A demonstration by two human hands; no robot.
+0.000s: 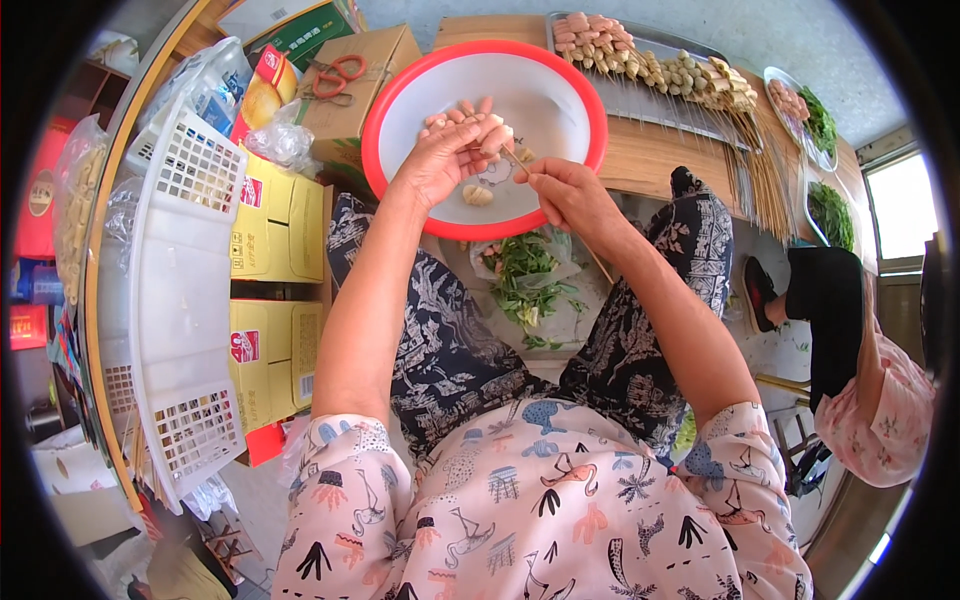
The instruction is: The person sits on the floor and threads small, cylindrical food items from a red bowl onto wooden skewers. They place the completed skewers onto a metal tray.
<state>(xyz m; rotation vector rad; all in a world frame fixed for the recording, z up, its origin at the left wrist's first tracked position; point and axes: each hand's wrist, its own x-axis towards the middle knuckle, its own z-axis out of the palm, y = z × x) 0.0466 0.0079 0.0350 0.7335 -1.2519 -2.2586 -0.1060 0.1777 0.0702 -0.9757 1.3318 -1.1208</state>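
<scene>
My left hand (444, 163) pinches a pink sausage piece (495, 139) with a pale end, above a large white basin (405, 112) with a red rim. In my right hand (571, 193) is a thin wooden skewer (600, 268); its upper end meets the sausage piece, and its lower end slants down toward my knee. How far the tip goes in is hidden. More pink sausage pieces (466, 111) lie in the basin beyond my left hand. Nearer to me in the basin sits a pale tan food piece (477, 196), with smaller tan bits (525, 154) by the skewer.
A metal tray (622, 105) of loaded skewers (592, 41) stands on the wooden table (637, 154). Plates of greens (829, 210) sit further right. Red-handled scissors (334, 77) rest on a cardboard box (382, 67). Greens (529, 274) lie below the basin. Another person's leg (825, 322) is at right.
</scene>
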